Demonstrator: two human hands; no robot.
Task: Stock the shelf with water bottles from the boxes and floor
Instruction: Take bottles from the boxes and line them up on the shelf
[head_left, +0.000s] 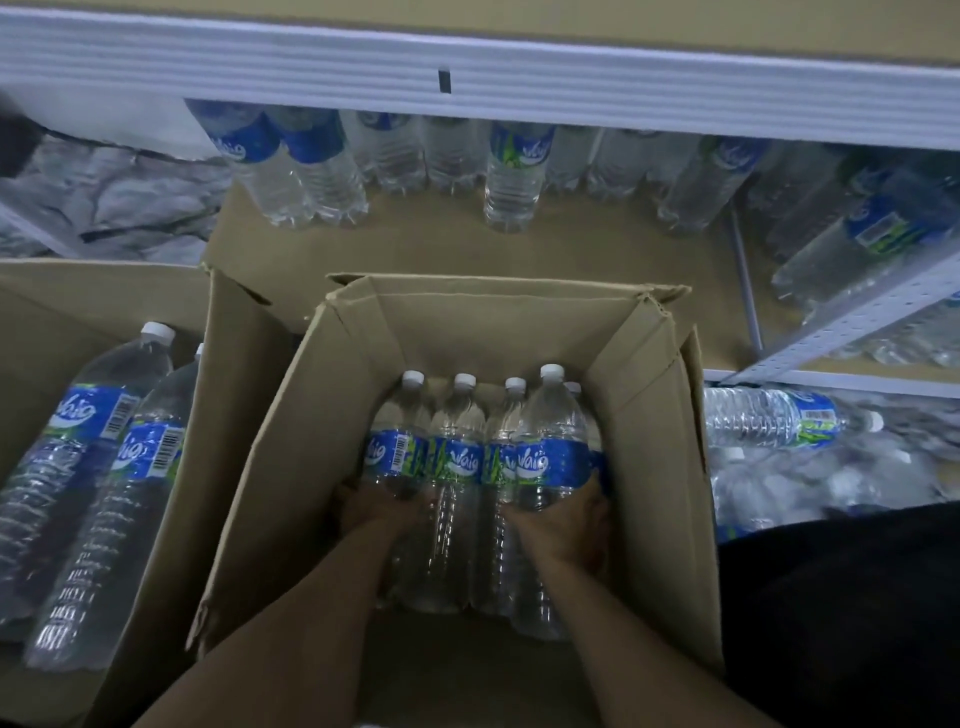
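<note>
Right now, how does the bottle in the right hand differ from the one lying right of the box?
The held bottle stands upright in the box, gripped by the right hand. The loose bottle lies on its side outside it, untouched. Both are clear, with blue labels and white caps.

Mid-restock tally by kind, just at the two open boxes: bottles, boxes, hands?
Centre-box bottles: 5
Left-box bottles: 2
Cardboard boxes: 2, centre box and left box
Hands: 2, left hand and right hand, each gripping a centre-box bottle
Total: 11
</note>
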